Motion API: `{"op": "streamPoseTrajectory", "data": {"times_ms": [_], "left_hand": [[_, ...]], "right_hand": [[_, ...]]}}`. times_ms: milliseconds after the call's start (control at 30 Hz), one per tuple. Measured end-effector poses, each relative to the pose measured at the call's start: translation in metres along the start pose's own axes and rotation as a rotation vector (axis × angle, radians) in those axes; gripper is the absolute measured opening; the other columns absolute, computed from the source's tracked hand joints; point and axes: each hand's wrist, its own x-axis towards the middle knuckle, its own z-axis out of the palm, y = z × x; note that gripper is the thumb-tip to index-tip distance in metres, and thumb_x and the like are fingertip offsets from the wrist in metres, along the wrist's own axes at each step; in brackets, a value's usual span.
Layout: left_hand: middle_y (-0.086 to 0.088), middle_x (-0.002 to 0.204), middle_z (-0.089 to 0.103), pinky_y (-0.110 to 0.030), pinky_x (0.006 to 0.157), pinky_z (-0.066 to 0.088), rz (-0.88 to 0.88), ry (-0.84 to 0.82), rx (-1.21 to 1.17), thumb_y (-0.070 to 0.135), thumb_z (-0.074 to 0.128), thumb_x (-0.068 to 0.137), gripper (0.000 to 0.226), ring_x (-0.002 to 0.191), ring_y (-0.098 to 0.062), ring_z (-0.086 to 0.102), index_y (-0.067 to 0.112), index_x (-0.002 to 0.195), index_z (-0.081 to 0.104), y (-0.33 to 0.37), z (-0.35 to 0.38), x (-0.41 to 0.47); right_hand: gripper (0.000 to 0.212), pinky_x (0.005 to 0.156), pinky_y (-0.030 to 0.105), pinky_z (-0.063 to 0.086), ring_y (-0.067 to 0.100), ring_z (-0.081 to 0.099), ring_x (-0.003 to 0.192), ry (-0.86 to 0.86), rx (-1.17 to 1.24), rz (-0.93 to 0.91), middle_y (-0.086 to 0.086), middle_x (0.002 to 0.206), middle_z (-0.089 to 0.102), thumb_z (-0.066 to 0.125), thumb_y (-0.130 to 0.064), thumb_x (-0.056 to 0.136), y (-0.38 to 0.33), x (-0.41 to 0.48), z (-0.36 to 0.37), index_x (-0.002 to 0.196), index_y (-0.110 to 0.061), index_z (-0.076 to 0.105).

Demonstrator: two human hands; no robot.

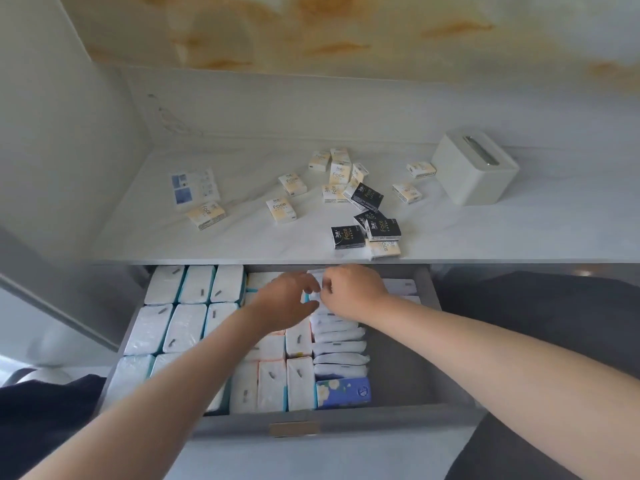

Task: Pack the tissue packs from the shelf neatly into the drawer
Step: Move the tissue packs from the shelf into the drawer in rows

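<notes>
The left fingers (309,289) are spread and relaxed, holding nothing. The right fingers (327,286) curl down against a white pack (316,274) at the far middle of the drawer (398,368), though whether they actually pinch it cannot be told. The left hand (287,299) and right hand (356,291) nearly touch there.

Around them, large white tissue packs (183,327) stand in tidy rows filling the drawer's left and middle. Flatter white ones are stacked to the right, with a blue floral pack (343,393) nearest, and the right side is bare grey floor.

On the shelf (242,237) beyond, small packs lie scattered: cream ones (281,210) (printed "Face") and black ones (348,236), with a white tissue box (474,174) far right.
</notes>
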Motion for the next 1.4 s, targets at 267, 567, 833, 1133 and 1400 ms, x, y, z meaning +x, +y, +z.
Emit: {"op": "streamPoseTrajectory", "data": {"times_ms": [267, 567, 833, 1133, 1400], "left_hand": [[0.006, 0.104, 0.064, -0.033, 0.088, 0.049, -0.305, 0.220, 0.036, 0.033, 0.059, 0.089, 0.022, 0.100, -0.020, 0.059, 0.027, 0.110, 0.060, -0.075, -0.108, 0.010], [-0.015, 0.135, 0.047, -0.040, 0.102, 0.037, -0.548, 0.468, -0.181, 0.022, 0.055, 0.090, 0.052, 0.127, -0.037, 0.040, 0.017, 0.141, 0.042, -0.181, -0.142, 0.027], [-0.005, 0.136, 0.051, -0.045, 0.105, 0.044, -0.633, 0.369, -0.629, 0.045, 0.062, 0.055, 0.097, 0.123, -0.029, 0.051, 0.028, 0.146, 0.033, -0.193, -0.147, 0.063], [-0.007, 0.121, 0.047, -0.009, 0.086, 0.039, -0.316, 0.657, -0.484, -0.015, 0.045, 0.080, 0.056, 0.103, -0.016, 0.057, 0.013, 0.125, 0.061, -0.152, -0.162, 0.049], [0.001, 0.100, 0.050, -0.016, 0.076, 0.032, -0.109, 0.788, -0.281, 0.013, 0.075, 0.083, 0.017, 0.097, -0.018, 0.048, 0.011, 0.098, 0.069, -0.084, -0.162, 0.031]], "right_hand": [[0.018, 0.081, 0.031, 0.048, 0.018, 0.060, 0.101, 0.004, 0.243, -0.037, -0.007, 0.111, 0.066, 0.050, -0.032, 0.091, -0.084, 0.095, -0.038, 0.100, -0.029, 0.066], [0.068, 0.106, 0.038, 0.042, 0.033, 0.046, 0.129, -0.124, 0.252, 0.012, 0.011, 0.142, 0.040, 0.064, -0.028, 0.083, -0.175, 0.212, -0.023, 0.146, -0.021, 0.039], [0.063, 0.109, 0.030, 0.038, 0.027, 0.047, 0.135, -0.147, 0.476, 0.146, 0.006, 0.152, 0.044, 0.056, -0.014, 0.085, -0.186, 0.265, -0.002, 0.146, -0.022, 0.046], [0.038, 0.076, 0.013, 0.042, 0.016, 0.062, 0.099, 0.241, 0.557, -0.076, 0.005, 0.119, 0.058, 0.071, -0.006, 0.080, -0.150, 0.246, -0.052, 0.112, -0.024, 0.070], [0.007, 0.072, 0.030, 0.044, 0.015, 0.061, 0.083, 0.162, 0.622, -0.215, 0.001, 0.095, 0.068, 0.072, -0.027, 0.088, -0.092, 0.164, -0.100, 0.094, -0.025, 0.067]]}}
